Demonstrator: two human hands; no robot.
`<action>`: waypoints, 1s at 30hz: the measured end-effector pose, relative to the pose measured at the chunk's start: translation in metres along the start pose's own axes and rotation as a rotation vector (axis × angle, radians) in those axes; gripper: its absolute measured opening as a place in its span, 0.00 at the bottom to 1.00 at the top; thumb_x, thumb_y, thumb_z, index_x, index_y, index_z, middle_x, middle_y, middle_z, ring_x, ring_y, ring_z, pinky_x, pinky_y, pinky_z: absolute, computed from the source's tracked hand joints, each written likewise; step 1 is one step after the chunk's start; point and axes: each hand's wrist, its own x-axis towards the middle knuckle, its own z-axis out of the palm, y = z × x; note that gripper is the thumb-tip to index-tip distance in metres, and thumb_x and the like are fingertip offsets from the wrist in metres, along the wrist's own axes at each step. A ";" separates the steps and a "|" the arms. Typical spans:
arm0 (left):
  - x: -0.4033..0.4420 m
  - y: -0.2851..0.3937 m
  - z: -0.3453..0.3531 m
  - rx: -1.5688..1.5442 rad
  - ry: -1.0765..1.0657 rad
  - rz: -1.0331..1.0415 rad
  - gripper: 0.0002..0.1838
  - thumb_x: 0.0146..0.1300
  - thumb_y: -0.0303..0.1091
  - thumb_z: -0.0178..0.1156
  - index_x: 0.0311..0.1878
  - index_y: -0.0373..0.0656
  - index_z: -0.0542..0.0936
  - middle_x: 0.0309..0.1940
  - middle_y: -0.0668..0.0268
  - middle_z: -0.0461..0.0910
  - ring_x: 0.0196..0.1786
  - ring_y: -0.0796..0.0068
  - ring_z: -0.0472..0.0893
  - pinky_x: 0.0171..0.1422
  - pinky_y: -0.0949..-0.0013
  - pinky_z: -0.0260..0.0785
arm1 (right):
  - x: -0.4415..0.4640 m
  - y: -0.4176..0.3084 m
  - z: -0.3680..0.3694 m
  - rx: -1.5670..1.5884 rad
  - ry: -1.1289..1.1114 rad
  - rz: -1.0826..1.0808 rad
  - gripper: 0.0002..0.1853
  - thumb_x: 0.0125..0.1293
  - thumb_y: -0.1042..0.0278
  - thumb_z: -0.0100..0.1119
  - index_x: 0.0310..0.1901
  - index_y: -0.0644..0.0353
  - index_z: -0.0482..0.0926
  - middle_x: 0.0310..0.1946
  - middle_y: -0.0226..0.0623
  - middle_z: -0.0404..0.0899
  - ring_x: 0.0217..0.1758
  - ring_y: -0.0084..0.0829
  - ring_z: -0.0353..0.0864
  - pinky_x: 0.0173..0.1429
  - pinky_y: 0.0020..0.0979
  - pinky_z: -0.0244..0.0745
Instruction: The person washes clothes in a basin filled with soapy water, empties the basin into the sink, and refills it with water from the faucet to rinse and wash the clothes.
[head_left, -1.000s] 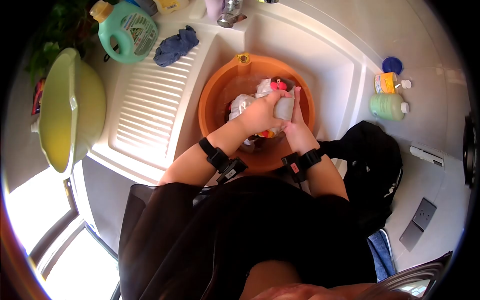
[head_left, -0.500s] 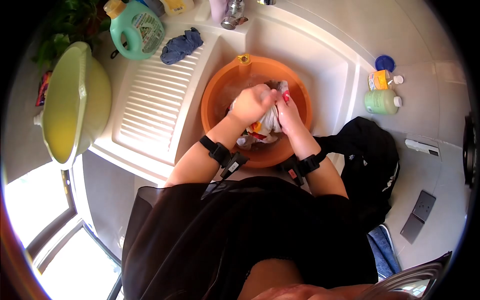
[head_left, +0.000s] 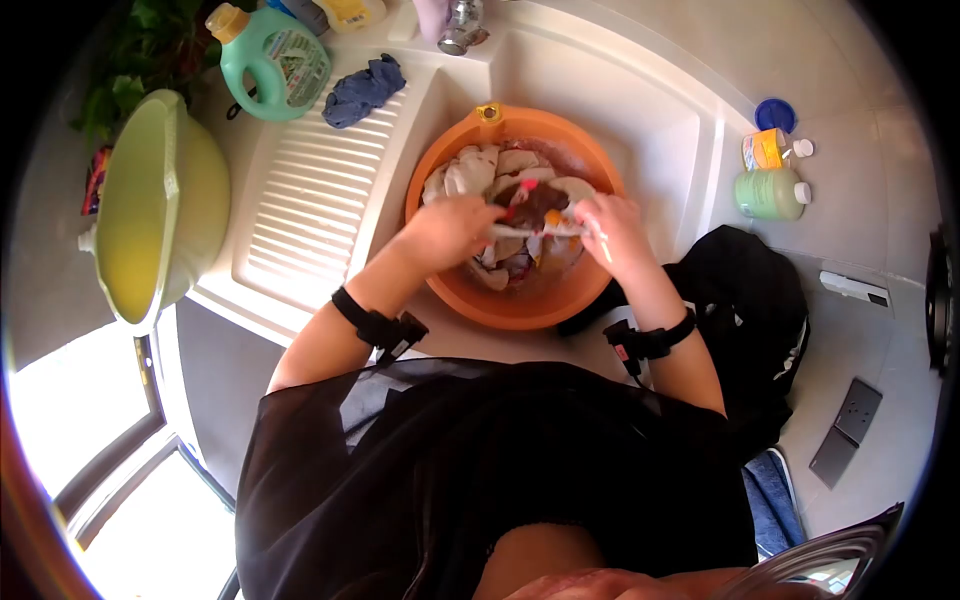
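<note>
An orange basin (head_left: 433, 270) stands in the white sink with wet laundry and water in it. Across its middle a white garment with red, yellow and dark print (head_left: 545, 232) is stretched between my hands. My left hand (head_left: 455, 232) is closed on its left end, over the basin's left rim. At the right side my right hand (head_left: 612, 232) pinches the other end, with wet, shiny fingers. Behind the left hand lies a bunched whitish cloth (head_left: 468, 170) in the basin. Just what kind of garment I hold cannot be made out.
Left of the basin is a ribbed washboard (head_left: 310, 200) with a crumpled blue cloth (head_left: 364, 92) and a green detergent jug (head_left: 275, 65). A green tub (head_left: 200, 190) leans farther left. A faucet (head_left: 462, 28) rises behind; bottles (head_left: 770, 193) and black fabric (head_left: 745, 320) are at right.
My hands, which were together over the bunched garment, have moved apart. The garment is now spread between them, and more laundry shows in the basin.
</note>
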 end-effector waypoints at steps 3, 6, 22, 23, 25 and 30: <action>-0.010 0.009 0.051 0.023 -0.355 -0.098 0.26 0.56 0.41 0.64 0.59 0.49 0.73 0.42 0.60 0.76 0.47 0.56 0.78 0.49 0.58 0.72 | -0.024 0.001 0.044 -0.166 -0.259 0.040 0.09 0.49 0.69 0.63 0.33 0.50 0.76 0.31 0.34 0.77 0.39 0.42 0.77 0.41 0.43 0.69; -0.011 0.003 0.060 -0.092 -0.424 -0.025 0.27 0.56 0.43 0.64 0.59 0.48 0.73 0.45 0.59 0.76 0.48 0.59 0.78 0.51 0.59 0.72 | -0.037 0.002 0.060 -0.066 -0.595 0.211 0.11 0.53 0.62 0.64 0.37 0.53 0.77 0.35 0.37 0.78 0.42 0.43 0.78 0.45 0.43 0.72; 0.091 -0.053 0.100 0.156 -0.273 -0.317 0.46 0.46 0.51 0.70 0.70 0.67 0.61 0.75 0.59 0.44 0.73 0.41 0.52 0.68 0.37 0.53 | 0.030 0.040 0.167 0.059 -0.678 0.808 0.51 0.58 0.44 0.58 0.75 0.41 0.35 0.75 0.49 0.33 0.78 0.55 0.30 0.74 0.58 0.42; 0.094 -0.058 0.103 0.197 -0.230 -0.258 0.44 0.46 0.49 0.70 0.69 0.64 0.64 0.73 0.57 0.50 0.71 0.43 0.56 0.68 0.42 0.57 | 0.032 0.041 0.167 0.009 -0.682 0.787 0.50 0.58 0.44 0.58 0.75 0.43 0.37 0.75 0.50 0.36 0.78 0.54 0.31 0.74 0.56 0.43; 0.105 -0.069 0.109 0.145 -0.235 -0.259 0.39 0.46 0.44 0.69 0.65 0.59 0.68 0.68 0.54 0.62 0.67 0.47 0.65 0.66 0.51 0.63 | 0.041 0.039 0.172 -0.006 -0.648 0.827 0.46 0.59 0.46 0.57 0.74 0.46 0.44 0.74 0.52 0.40 0.77 0.54 0.38 0.74 0.51 0.48; 0.120 -0.089 0.126 -0.474 0.097 -0.546 0.32 0.50 0.39 0.66 0.61 0.55 0.71 0.49 0.48 0.78 0.54 0.50 0.78 0.59 0.58 0.70 | 0.044 0.070 0.192 0.914 -0.066 1.003 0.34 0.64 0.49 0.53 0.68 0.55 0.61 0.68 0.51 0.60 0.70 0.49 0.60 0.71 0.45 0.58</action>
